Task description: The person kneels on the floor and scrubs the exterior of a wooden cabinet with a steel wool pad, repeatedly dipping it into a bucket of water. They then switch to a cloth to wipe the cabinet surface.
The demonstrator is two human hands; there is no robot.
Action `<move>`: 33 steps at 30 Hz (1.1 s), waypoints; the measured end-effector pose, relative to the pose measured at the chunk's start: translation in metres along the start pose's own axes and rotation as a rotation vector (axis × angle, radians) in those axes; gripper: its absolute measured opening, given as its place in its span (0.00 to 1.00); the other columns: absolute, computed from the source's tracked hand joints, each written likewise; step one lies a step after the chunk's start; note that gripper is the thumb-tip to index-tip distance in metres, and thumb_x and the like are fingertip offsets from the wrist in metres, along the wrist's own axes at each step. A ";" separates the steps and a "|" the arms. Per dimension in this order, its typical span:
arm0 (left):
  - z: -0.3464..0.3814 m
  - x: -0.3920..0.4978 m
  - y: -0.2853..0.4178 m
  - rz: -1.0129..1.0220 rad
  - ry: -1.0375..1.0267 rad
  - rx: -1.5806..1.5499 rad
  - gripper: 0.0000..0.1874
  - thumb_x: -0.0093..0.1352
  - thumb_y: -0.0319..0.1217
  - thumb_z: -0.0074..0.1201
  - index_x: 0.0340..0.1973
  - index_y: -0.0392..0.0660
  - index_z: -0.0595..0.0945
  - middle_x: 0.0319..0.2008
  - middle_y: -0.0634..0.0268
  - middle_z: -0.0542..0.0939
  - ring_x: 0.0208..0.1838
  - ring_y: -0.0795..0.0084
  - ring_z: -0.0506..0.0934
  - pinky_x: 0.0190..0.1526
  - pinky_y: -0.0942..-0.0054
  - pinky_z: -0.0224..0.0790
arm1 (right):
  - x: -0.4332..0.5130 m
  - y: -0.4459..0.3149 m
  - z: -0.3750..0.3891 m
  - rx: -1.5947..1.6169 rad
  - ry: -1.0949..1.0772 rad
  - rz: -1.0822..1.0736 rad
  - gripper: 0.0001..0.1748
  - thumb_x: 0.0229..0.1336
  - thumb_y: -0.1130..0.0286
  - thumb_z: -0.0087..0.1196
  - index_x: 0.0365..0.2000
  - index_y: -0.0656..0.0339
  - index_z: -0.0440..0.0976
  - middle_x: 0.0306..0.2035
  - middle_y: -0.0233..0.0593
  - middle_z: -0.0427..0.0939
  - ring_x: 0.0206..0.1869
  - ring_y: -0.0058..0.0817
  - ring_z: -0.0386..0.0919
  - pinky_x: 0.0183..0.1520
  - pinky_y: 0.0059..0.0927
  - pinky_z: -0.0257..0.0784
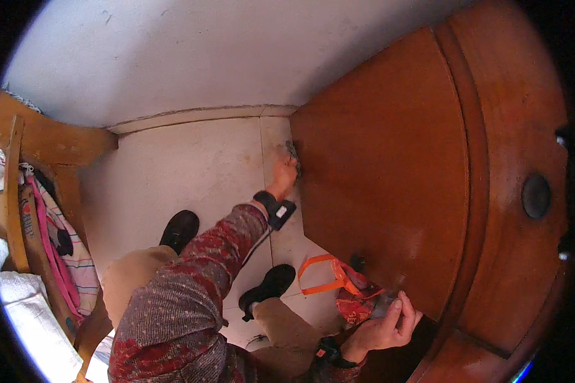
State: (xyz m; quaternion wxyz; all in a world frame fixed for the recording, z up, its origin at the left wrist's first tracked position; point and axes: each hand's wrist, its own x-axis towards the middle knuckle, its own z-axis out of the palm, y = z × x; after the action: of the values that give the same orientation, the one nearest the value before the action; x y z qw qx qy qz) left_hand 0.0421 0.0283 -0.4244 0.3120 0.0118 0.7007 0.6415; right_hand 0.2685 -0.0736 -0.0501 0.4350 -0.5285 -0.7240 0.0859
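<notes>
My left hand [285,173] reaches down to the floor at the foot of a reddish-brown wooden panel [383,167]. Its fingers are curled around a small grey wad [292,152], blurred and partly hidden, which lies against the panel's lower edge. My right hand [385,330] is by the panel's near corner, fingers bent and the thumb close to the forefinger. Whether it grips anything is unclear. Just beyond it, a red bag [354,309] with orange handles [321,287] sits on the floor, a bit of clear plastic beside it.
Pale floor tiles [182,167] meet a white wall [172,57] at the back. A round black knob [536,196] is on the wooden furniture at right. On the left stands a wooden frame [52,139] with striped cloth [79,263] and a cardboard box [43,239]. My black shoes [268,289] are below me.
</notes>
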 end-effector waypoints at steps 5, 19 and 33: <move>-0.010 0.035 -0.020 -0.139 -0.122 -0.025 0.11 0.72 0.33 0.48 0.42 0.39 0.78 0.33 0.54 0.79 0.34 0.57 0.77 0.37 0.56 0.70 | 0.000 -0.002 0.002 0.044 0.014 0.032 0.08 0.52 0.76 0.57 0.32 0.70 0.82 0.31 0.41 0.71 0.37 0.32 0.74 0.41 0.30 0.72; 0.009 0.100 -0.106 0.053 -0.272 -0.322 0.18 0.73 0.26 0.39 0.54 0.42 0.79 0.41 0.68 0.82 0.39 0.68 0.78 0.39 0.64 0.72 | -0.002 0.006 -0.004 -0.063 -0.020 -0.081 0.10 0.54 0.75 0.57 0.35 0.69 0.82 0.31 0.41 0.74 0.37 0.31 0.74 0.42 0.31 0.72; -0.006 -0.192 -0.119 -0.722 -0.447 -0.438 0.16 0.75 0.24 0.38 0.51 0.39 0.81 0.38 0.72 0.81 0.36 0.76 0.75 0.40 0.71 0.71 | 0.000 -0.003 -0.002 0.040 -0.039 0.003 0.08 0.54 0.80 0.57 0.35 0.70 0.82 0.34 0.40 0.73 0.39 0.31 0.74 0.45 0.29 0.71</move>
State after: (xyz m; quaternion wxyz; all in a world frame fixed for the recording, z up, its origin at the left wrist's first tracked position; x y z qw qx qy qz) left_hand 0.2398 -0.0779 -0.4511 0.6531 -0.1607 0.4240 0.6066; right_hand 0.2675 -0.0754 -0.0473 0.4312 -0.5191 -0.7295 0.1115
